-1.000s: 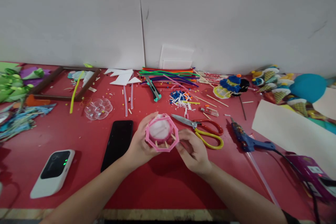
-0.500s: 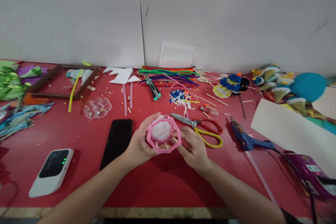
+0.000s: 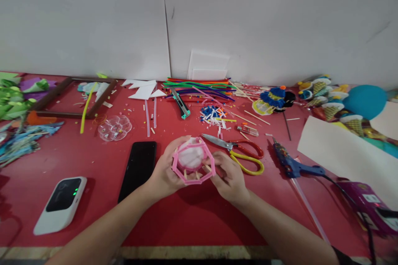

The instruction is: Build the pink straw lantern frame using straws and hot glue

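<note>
A small pink frame [image 3: 192,160] made of straws and short wooden sticks, with a white round centre, is held above the red table [image 3: 192,219] in the middle of the view. My left hand [image 3: 164,172] is closed round its left side, thumb on the upper rim. My right hand [image 3: 228,176] grips its right edge with pinched fingers. A black phone [image 3: 139,167] lies just left of my left hand. Red and yellow scissors [image 3: 242,155] lie right of the frame, close to my right hand.
A blue glue gun [image 3: 292,165] with its cable lies to the right, near white card [image 3: 342,155]. A white device [image 3: 60,205] with green lights sits front left. Coloured pipe cleaners [image 3: 199,87], a cutter [image 3: 181,105], cut straw bits [image 3: 214,118], a clear tray [image 3: 115,127] and a wooden frame [image 3: 74,97] lie farther back.
The pink frame has tilted and turned slightly in my hands. My right fingers have shifted closer along its right edge. Nothing else on the table moved.
</note>
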`<state>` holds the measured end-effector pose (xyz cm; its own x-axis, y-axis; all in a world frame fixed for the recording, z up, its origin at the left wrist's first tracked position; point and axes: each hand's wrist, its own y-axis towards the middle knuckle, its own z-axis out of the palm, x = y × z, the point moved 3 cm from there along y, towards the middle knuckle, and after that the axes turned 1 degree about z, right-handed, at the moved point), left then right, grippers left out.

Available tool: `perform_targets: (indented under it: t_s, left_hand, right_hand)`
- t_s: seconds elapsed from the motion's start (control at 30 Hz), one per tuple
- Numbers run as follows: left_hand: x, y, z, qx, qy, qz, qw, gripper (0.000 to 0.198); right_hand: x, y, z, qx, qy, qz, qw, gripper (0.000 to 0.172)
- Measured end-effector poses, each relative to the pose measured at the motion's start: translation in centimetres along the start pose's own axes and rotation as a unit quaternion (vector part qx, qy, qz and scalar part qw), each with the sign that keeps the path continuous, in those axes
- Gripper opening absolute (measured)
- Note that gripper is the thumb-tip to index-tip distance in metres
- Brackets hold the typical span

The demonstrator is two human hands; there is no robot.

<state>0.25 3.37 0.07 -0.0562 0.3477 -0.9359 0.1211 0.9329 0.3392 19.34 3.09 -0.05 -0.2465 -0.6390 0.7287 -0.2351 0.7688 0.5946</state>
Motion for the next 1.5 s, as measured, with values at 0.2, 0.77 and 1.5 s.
perform_targets:
  t_s: [0.2,0.77,1.5]
  left_hand:
    - [-0.3,0.2,0.3,0.019,0.041,0.031,0.998,0.078]
    - [-0.6,0.6,0.1,0.037,-0.019,0.014,0.999,0.076]
    - [-1.0,0.7,0.3,0.041,0.001,-0.014,0.999,0.083]
  right_hand:
    - [0.1,0.2,0.0,-0.005,0.003,0.004,1.000,0.012]
    - [-0.3,0.0,0.1,0.001,0.016,0.000,1.000,0.019]
    - [-1.0,0.1,0.3,0.006,0.104,0.040,0.994,0.014]
